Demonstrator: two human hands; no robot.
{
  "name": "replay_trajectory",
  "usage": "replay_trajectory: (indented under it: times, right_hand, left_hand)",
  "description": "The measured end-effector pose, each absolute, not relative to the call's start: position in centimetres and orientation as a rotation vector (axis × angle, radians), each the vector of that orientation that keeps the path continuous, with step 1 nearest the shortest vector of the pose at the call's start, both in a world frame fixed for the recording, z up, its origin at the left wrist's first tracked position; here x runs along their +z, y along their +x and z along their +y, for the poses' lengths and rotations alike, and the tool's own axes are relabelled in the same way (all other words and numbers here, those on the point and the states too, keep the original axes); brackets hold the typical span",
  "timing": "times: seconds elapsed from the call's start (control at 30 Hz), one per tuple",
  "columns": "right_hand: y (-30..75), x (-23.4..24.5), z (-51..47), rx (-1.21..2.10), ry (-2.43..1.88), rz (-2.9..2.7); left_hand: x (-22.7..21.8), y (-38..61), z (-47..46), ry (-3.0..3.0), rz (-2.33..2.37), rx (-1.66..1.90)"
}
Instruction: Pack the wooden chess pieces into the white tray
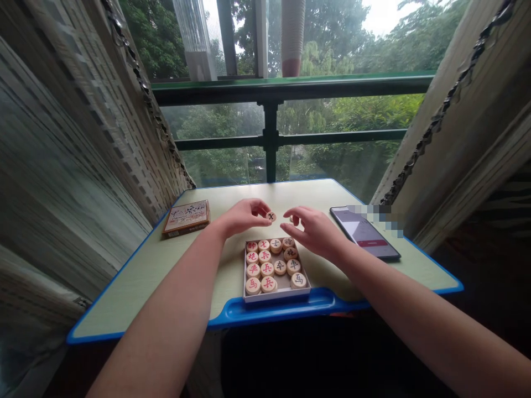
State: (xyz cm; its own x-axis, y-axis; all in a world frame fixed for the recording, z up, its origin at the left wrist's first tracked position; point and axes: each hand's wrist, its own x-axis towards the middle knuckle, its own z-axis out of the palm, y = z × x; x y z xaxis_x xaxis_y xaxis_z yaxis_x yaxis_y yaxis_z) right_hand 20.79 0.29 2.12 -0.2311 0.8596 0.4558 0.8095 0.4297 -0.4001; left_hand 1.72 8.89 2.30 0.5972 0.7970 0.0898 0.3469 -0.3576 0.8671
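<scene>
My left hand pinches a round wooden chess piece with a black mark, held just above the table beyond the box. My right hand hovers to the right of it with fingers curled, a second small piece at its fingertips. Below both hands lies an open white box holding several round wooden pieces with red and black characters.
The box lid lies at the table's left. A phone with a lit screen lies at the right. The pale table has a blue rim and a window railing behind; curtains hang on both sides.
</scene>
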Motion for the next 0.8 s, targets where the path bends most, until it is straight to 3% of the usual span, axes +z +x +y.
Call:
replay_trajectory:
  times: [0.23, 0.43, 0.57, 0.8]
  right_hand:
    - [20.5, 2.2, 0.6, 0.483, -1.293, -1.833]
    - [21.1, 2.4, 1.1, 0.943, -1.270, -1.519]
    - [21.5, 2.3, 1.3, 1.030, -1.283, -1.441]
    - [21.2, 2.4, 1.3, 1.067, -1.123, -1.364]
  left_hand:
    - [3.1, 3.4, 7.2, 1.836, 0.790, 0.816]
    - [3.3, 3.8, 6.3, 1.914, 0.726, 0.712]
    - [3.3, 3.9, 6.3, 2.006, 0.694, 0.703]
    - [2.7, 4.5, 6.6, 2.082, 0.790, 1.011]
